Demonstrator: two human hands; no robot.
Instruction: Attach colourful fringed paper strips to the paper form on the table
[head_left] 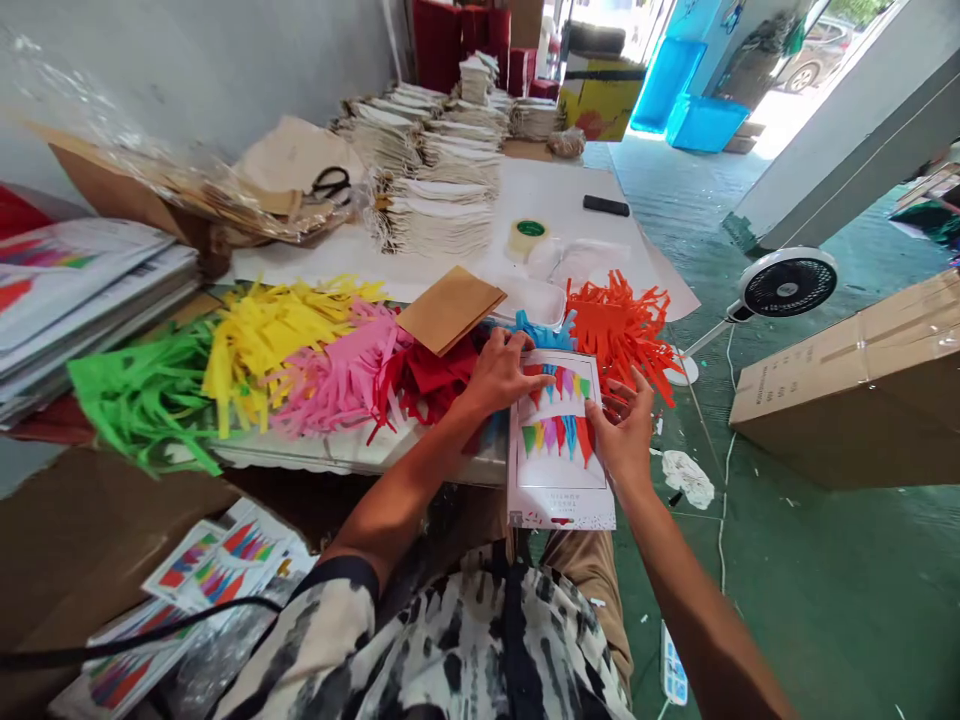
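Note:
A flat white tassel bunting packet (564, 490), printed with colored fringed pennants, lies at the table's front edge, its lower part jutting out over my lap. From my view its lettering is upside down. My left hand (501, 372) is at its upper left, thumb across the printed front. Along the right edge, my right hand (626, 425) grips it with the thumb on top; some fingertips are hidden or curled behind. Blue fringe (551, 325) shows just beyond the packet's top. Red fringe (427, 380) lies beside my left hand, under a folded brown card (451, 308).
Orange (619, 325), pink (341, 370), yellow (274, 330) and green fringe (150, 390) line the table's front. Behind are tape (529, 235), scissors (330, 185) and stacked white bundles (442, 215). A fan (787, 290) and cardboard box (847, 370) stand right; printed cards (217, 560) lie lower left.

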